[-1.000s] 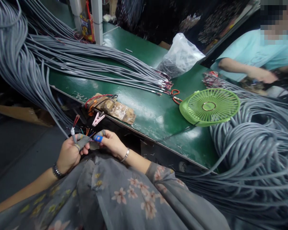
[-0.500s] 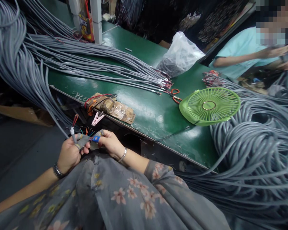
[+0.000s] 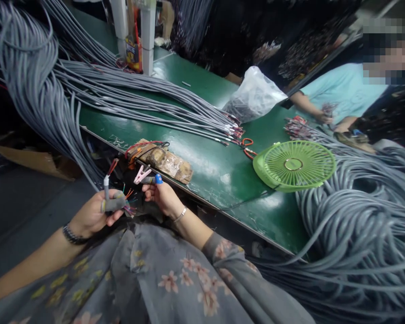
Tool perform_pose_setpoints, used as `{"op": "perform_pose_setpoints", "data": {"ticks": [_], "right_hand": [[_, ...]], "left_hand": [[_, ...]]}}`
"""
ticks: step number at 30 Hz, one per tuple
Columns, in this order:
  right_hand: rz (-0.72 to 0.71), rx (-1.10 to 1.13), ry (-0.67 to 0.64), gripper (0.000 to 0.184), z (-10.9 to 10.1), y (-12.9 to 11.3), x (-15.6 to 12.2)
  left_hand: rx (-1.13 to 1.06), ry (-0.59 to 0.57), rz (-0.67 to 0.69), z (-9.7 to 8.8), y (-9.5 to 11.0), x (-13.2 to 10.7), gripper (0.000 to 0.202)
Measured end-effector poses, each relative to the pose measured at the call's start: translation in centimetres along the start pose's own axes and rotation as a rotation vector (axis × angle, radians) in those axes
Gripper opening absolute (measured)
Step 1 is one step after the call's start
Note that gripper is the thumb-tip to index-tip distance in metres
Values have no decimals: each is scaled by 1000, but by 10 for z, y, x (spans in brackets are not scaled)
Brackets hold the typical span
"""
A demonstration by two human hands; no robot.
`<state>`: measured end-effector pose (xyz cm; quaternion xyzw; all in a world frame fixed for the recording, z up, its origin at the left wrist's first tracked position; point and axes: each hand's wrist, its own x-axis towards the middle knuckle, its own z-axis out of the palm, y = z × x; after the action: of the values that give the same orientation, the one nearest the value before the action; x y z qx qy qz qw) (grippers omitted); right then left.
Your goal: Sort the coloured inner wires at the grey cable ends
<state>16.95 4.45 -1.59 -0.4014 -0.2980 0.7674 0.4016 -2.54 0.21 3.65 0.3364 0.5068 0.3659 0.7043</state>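
Observation:
My left hand is closed around the end of a grey cable, with grey covers on its fingers. Thin coloured wires fan out past its thumb and fingertip; red wires with a white sleeve stick up behind. Apart from it, my right hand is beside a pink clip at the table edge. A blue cap covers its thumb and a grey cover its forefinger. These are drawn together, the other fingers curled; anything between them is too small to make out.
On the green table lie a taped wooden block, a bundle of grey cables, a green fan and a plastic bag. Coiled cables heap at right. A co-worker in a light-blue top handles cables opposite.
My right hand has moved away from the wires, up and right to the pink clip. My left hand keeps hold of the cable, and the wire ends now show more. The view has shifted slightly.

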Motion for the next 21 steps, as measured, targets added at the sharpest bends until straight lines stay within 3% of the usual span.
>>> {"op": "perform_pose_setpoints", "data": {"ticks": [4,9,15,21], "right_hand": [[-2,-33,-106,61,6,-6,14],[-68,-46,-35,63,15,-2,22],[15,190,-26,53,28,-4,24],[-15,193,29,50,29,-1,26]], "left_hand": [[12,-128,-53,-5,5,12,36],[-14,-218,-72,-6,7,25,33],[-5,-249,-86,-4,4,31,29],[-15,-233,-101,-3,0,35,26]]}}
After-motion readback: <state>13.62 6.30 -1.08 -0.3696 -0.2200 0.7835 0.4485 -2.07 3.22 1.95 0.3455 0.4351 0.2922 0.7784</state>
